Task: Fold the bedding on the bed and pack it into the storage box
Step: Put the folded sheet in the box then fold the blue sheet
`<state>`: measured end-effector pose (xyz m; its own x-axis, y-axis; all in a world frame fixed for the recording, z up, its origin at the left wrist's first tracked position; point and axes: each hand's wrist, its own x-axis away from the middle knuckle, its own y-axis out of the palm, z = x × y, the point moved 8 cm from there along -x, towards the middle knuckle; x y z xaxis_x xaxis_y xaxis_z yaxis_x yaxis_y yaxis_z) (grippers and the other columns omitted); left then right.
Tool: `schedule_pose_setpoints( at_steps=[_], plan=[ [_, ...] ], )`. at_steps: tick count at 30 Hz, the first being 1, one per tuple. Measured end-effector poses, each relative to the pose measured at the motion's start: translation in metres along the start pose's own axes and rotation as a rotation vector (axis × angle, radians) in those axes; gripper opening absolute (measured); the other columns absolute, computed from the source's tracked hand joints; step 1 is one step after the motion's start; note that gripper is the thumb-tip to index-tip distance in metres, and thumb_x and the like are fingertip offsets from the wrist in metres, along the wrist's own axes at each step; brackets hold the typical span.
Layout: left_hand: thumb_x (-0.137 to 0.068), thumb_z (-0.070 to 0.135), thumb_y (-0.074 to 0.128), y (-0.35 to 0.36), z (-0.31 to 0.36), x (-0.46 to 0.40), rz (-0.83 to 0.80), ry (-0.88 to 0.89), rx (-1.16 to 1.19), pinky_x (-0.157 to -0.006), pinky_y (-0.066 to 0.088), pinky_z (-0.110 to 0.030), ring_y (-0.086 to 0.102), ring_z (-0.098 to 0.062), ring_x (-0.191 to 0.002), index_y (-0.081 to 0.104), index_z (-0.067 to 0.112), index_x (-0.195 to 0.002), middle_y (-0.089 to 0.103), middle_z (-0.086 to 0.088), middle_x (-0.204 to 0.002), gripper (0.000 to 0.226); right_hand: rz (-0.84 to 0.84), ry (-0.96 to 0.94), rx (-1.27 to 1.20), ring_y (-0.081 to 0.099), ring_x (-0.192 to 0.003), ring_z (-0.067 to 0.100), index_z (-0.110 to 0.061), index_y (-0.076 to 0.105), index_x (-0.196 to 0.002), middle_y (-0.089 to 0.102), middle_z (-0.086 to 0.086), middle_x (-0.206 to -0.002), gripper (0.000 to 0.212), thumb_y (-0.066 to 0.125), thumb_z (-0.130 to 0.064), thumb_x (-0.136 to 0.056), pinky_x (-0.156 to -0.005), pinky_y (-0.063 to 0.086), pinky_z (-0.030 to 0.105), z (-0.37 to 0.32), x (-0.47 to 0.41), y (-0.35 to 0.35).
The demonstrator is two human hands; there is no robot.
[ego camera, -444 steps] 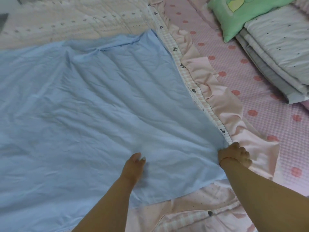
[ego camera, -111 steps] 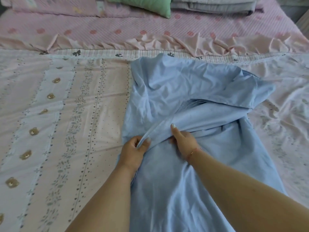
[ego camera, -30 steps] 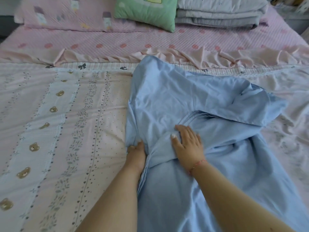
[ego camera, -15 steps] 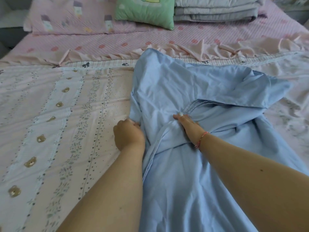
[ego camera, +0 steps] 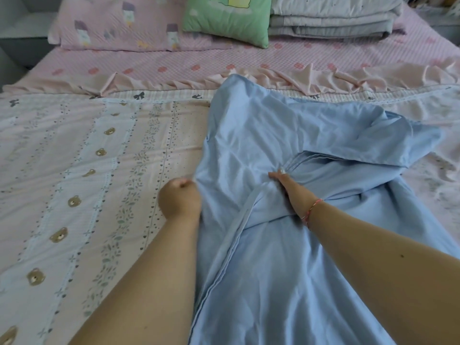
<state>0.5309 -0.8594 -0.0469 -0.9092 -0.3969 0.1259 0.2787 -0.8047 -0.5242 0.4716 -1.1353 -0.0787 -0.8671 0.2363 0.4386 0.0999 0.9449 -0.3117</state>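
A light blue sheet lies bunched and partly folded on the bed, running from its middle down to the lower right. My left hand grips the sheet's left edge in a fist. My right hand reaches into the folds near the sheet's middle; its fingers are tucked under a layered hem, so their grip is hidden. A red string bracelet circles my right wrist. Under the sheet lies a pink and white quilt with bear and flower stripes.
Across the head of the bed lie a pink pillow, a green cushion and a stack of folded grey bedding. The pink mattress cover with red flowers shows beyond the quilt's ruffled edge.
Both hands have moved a little away from me on the sheet. My left hand holds its fisted grip on the edge. My right hand has pushed deeper into the folds.
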Motion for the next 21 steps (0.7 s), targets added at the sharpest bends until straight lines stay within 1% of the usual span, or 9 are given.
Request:
schedule_pose_setpoints(
  at_steps=[2, 4, 7, 10, 14, 16, 18, 19, 21],
  plan=[
    [-0.081, 0.019, 0.065, -0.024, -0.024, -0.017, 0.097, -0.196, 0.202, -0.083, 0.057, -0.039, 0.069, -0.027, -0.078, 0.069, 0.022, -0.065, 0.072, -0.004, -0.077, 0.017, 0.032, 0.003, 0.006, 0.032, -0.138, 0.012, -0.048, 0.063, -0.111, 0.043, -0.008, -0.145, 0.061, 0.037, -0.078, -0.064, -0.118, 0.018, 0.037, -0.005, 0.005, -0.001],
    [-0.088, 0.017, 0.061, -0.028, -0.032, -0.022, 0.051, -0.285, 0.272, -0.075, 0.055, -0.034, 0.064, -0.024, -0.065, 0.069, 0.018, -0.071, 0.068, -0.006, -0.072, 0.019, 0.060, -0.033, 0.098, 0.027, -0.141, 0.012, -0.045, 0.062, -0.113, 0.042, -0.010, -0.145, 0.052, 0.032, -0.071, -0.081, -0.119, 0.014, 0.041, -0.020, 0.012, 0.000],
    [-0.085, 0.038, 0.063, 0.002, -0.016, -0.007, -0.218, -0.165, 0.190, -0.069, 0.053, -0.033, 0.063, -0.023, -0.068, 0.068, 0.013, -0.082, 0.070, -0.007, -0.081, 0.026, 0.028, -0.126, 0.440, 0.015, -0.144, 0.011, -0.032, 0.040, -0.141, 0.030, -0.011, -0.152, 0.047, 0.015, -0.042, -0.102, -0.118, 0.003, 0.047, -0.036, 0.014, 0.016],
    [-0.075, 0.053, 0.067, 0.023, -0.017, 0.007, -0.339, -0.083, 0.099, -0.072, 0.056, -0.044, 0.067, -0.023, -0.075, 0.067, 0.012, -0.082, 0.072, -0.009, -0.084, 0.042, -0.035, -0.197, 0.569, 0.023, -0.142, 0.012, -0.029, 0.036, -0.144, 0.032, -0.008, -0.152, 0.046, 0.017, -0.038, -0.103, -0.117, 0.011, 0.044, -0.062, 0.014, 0.049],
    [-0.092, 0.036, 0.053, 0.019, -0.026, -0.003, -0.249, -0.035, 0.111, -0.069, 0.051, -0.041, 0.056, -0.020, -0.071, 0.060, 0.008, -0.071, 0.065, -0.012, -0.076, 0.037, -0.212, -0.094, 0.102, 0.049, -0.123, 0.015, -0.031, 0.060, -0.124, 0.056, -0.007, -0.131, 0.058, 0.029, -0.066, -0.090, -0.112, 0.032, 0.034, -0.072, 0.010, 0.096],
    [-0.096, 0.032, 0.051, 0.014, -0.025, -0.004, -0.217, -0.026, 0.129, -0.065, 0.043, -0.032, 0.049, -0.017, -0.069, 0.053, 0.013, -0.063, 0.056, -0.004, -0.069, 0.038, -0.129, -0.089, -0.024, 0.052, -0.108, 0.014, -0.022, 0.063, -0.117, 0.058, -0.005, -0.115, 0.051, 0.032, -0.056, -0.095, -0.105, 0.037, 0.032, -0.079, 0.007, 0.088],
    [-0.097, 0.030, 0.051, 0.011, -0.027, -0.003, -0.218, -0.079, 0.165, -0.057, 0.035, -0.028, 0.042, -0.015, -0.063, 0.048, 0.013, -0.062, 0.048, -0.001, -0.065, 0.039, 0.088, -0.132, 0.168, 0.050, -0.105, 0.021, -0.012, 0.058, -0.118, 0.057, 0.005, -0.113, 0.047, 0.029, -0.044, -0.100, -0.099, 0.038, 0.036, -0.086, -0.002, 0.063],
    [-0.097, 0.031, 0.052, 0.010, -0.028, -0.005, -0.229, -0.102, 0.198, -0.055, 0.033, -0.026, 0.042, -0.014, -0.062, 0.049, 0.011, -0.066, 0.047, -0.003, -0.065, 0.037, 0.079, -0.120, 0.280, 0.050, -0.111, 0.024, -0.012, 0.055, -0.123, 0.055, 0.008, -0.120, 0.046, 0.026, -0.041, -0.101, -0.100, 0.037, 0.037, -0.084, -0.008, 0.061],
    [-0.096, 0.035, 0.051, 0.011, -0.032, -0.010, -0.261, -0.135, 0.242, -0.059, 0.037, -0.028, 0.047, -0.016, -0.065, 0.056, 0.006, -0.070, 0.055, -0.009, -0.069, 0.040, -0.136, -0.044, 0.285, 0.054, -0.117, 0.020, -0.018, 0.052, -0.131, 0.057, 0.005, -0.125, 0.049, 0.027, -0.047, -0.099, -0.099, 0.040, 0.031, -0.079, -0.020, 0.088]
  ],
)
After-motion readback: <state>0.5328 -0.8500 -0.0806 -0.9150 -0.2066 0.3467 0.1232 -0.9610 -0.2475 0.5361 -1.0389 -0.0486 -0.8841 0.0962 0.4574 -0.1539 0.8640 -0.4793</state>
